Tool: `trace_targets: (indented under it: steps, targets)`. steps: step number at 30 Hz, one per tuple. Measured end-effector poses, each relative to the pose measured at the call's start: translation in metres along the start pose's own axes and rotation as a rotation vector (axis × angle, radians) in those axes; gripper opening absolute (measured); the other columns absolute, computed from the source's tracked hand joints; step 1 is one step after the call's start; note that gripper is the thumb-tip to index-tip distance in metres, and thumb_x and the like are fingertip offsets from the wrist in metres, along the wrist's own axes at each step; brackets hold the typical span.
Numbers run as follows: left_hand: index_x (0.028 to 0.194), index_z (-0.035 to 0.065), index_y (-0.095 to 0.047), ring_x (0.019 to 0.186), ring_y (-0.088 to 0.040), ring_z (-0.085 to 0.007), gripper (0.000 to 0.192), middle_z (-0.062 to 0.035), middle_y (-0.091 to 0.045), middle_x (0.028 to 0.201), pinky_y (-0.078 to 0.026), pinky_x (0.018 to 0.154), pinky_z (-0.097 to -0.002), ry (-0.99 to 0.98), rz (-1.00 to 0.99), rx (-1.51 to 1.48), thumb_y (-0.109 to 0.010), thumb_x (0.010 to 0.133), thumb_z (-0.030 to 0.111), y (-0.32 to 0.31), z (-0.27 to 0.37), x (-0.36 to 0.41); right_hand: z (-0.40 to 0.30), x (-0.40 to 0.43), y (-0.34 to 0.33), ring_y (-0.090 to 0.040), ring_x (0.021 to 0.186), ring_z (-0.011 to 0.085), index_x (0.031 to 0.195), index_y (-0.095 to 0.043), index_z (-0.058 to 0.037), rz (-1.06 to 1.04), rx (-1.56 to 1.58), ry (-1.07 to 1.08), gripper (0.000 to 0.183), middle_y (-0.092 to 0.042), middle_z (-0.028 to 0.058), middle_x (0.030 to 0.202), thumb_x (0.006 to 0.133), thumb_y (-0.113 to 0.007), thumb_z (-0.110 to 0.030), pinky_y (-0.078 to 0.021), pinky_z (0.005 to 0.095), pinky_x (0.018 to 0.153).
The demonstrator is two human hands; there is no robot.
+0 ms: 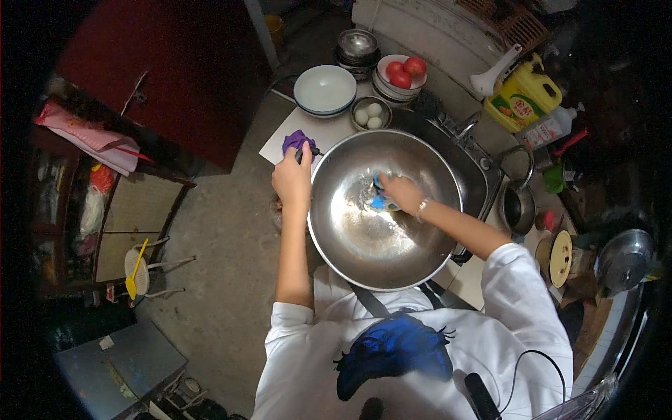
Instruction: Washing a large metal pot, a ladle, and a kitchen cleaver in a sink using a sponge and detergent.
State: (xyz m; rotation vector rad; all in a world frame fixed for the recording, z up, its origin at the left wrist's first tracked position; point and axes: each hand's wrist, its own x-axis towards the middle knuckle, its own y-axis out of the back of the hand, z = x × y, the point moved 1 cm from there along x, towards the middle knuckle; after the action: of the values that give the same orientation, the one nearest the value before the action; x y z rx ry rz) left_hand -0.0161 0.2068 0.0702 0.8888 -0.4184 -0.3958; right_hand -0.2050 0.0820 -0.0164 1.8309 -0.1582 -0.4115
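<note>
A large steel wok [388, 257] lies tilted in front of my body, its inside shiny with some wet or soapy patches. My left hand [292, 181] grips the wok's black handle [310, 153] on the left side. Bunched up by those fingertips is a purple cloth [298, 138]; whether the fingers also touch it I cannot tell. Inside the wok, my right hand [403, 193] presses a blue and pale cloth or sponge [379, 202] against the metal. A second black handle [462, 257] sticks out at the wok's lower right rim.
Beyond the wok stand a white enamel basin [325, 86], a metal bowl of eggs [370, 115] and a bowl of tomatoes [403, 73]. A dark sink [472, 181] with a faucet [469, 126] borders it, near a yellow jug [520, 97] and a small pot [517, 210].
</note>
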Motion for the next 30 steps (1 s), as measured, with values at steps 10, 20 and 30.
trace_targets:
  steps: [10, 20, 30]
  targets:
    - [0.08, 0.0053, -0.058, 0.064, -0.053, -0.0374, 0.041, -0.0217, -0.055, 0.065, -0.042, 0.058, -0.0425, 0.056, -0.016, 0.048, -0.04, 0.078, 0.042, 0.002, -0.007, -0.001, -0.037, -0.034, 0.005, -0.054, 0.079, 0.0254, 0.104, -0.041, -0.0026, -0.489, 0.298, 0.016, 0.051, -0.052, 0.0193, 0.087, 0.079, -0.033, -0.046, -0.0438, 0.0351, 0.064]
    - [0.085, 0.0075, -0.058, 0.065, -0.054, -0.0363, 0.043, -0.0205, -0.055, 0.067, -0.042, 0.059, -0.0413, 0.091, -0.033, 0.07, -0.04, 0.077, 0.045, 0.002, -0.004, -0.002, -0.082, -0.014, -0.025, -0.049, 0.088, 0.0331, 0.116, -0.029, -0.0032, -0.235, 0.162, 0.452, 0.039, -0.037, 0.0267, 0.107, 0.079, -0.039, -0.012, -0.043, 0.0392, 0.073]
    - [0.081, 0.0083, -0.059, 0.063, -0.054, -0.0359, 0.043, -0.0189, -0.055, 0.063, -0.042, 0.057, -0.0417, 0.073, 0.012, 0.104, -0.04, 0.077, 0.047, 0.0, 0.006, -0.003, 0.01, -0.007, -0.005, -0.055, 0.068, 0.0276, 0.124, -0.016, -0.0142, -0.074, -0.105, -0.109, 0.055, -0.035, 0.0246, 0.111, 0.074, -0.036, -0.003, -0.0473, 0.0348, 0.058]
